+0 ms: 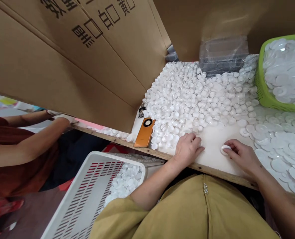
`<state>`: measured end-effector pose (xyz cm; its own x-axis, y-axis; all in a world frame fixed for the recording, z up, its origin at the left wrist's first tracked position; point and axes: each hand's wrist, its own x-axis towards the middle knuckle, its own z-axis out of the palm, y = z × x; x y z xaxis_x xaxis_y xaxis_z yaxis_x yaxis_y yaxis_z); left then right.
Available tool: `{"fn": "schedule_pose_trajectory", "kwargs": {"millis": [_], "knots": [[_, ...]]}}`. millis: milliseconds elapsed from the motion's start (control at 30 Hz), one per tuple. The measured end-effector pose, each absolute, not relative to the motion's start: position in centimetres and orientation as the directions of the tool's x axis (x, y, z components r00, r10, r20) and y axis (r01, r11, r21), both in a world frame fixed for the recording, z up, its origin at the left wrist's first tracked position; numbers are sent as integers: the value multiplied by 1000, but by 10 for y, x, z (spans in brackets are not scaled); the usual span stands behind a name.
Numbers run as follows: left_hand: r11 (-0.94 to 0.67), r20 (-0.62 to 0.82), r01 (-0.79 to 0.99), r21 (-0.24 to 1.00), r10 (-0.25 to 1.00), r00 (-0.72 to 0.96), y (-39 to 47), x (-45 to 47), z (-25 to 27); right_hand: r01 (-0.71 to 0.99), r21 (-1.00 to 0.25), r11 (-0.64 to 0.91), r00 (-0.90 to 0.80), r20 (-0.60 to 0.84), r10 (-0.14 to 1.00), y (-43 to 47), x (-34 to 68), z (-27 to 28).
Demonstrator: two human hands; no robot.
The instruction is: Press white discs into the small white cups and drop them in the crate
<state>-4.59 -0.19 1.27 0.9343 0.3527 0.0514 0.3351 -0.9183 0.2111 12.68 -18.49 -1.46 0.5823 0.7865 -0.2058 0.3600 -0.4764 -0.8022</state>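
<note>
Left hand (188, 147) palm down on bench (213, 146), fingers loosely curled at near edge of heap of small white caps (187, 96), touching nearest ones, gripping nothing visible. Right hand (240, 154) pinching single white cap (225, 148) between fingertips, cap resting on bare bench patch between hands. Flat white discs (276, 146) spread to right, more in green basket (264, 93). Orange phone (144, 132) near bench edge, left of heap. White slotted crate (85, 196) below bench, holding caps. Cardboard box (70, 56) leaning over left. Another person's arm (25, 146) far left.
</note>
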Motion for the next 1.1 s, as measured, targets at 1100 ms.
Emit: {"fn": "schedule_pose_trajectory", "kwargs": {"millis": [1100], "knots": [[-703, -193, 166, 692, 42, 980, 8, 6, 11, -70, -753, -654, 455, -607, 651, -133, 117, 13]]}}
